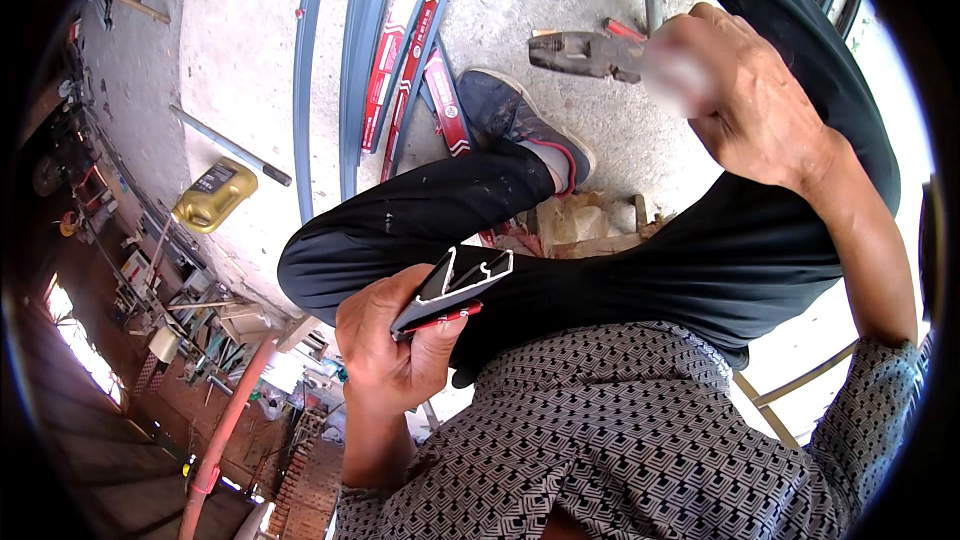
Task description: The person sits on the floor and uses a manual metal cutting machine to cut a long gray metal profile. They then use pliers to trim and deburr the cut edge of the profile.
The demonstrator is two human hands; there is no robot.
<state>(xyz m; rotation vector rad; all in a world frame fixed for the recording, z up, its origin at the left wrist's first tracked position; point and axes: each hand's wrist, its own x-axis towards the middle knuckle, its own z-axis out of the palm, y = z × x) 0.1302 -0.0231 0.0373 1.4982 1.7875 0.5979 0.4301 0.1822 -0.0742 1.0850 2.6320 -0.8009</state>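
My left hand (385, 345) is closed around a short piece of metal profile (450, 292). Its bright cut end shows a hooked, channelled section, and its sides are dark, with a strip of red film underneath. Up at the right, my right hand (765, 105) is wrapped around a pair of pliers (585, 53). The worn dark jaws point left and look nearly closed, with nothing visible between them. A blurred patch covers part of the fist, so some of the grip is hidden. The two hands are well apart, the left one low over my lap.
Long grey metal profiles (365, 40), some with red-and-white film (415, 55), lie on the concrete floor beside my shoe (510, 115). At left are a gold oil jug (215, 195) and a thin rod (230, 145). A reddish pole (225, 430) and piled clutter fill the lower left.
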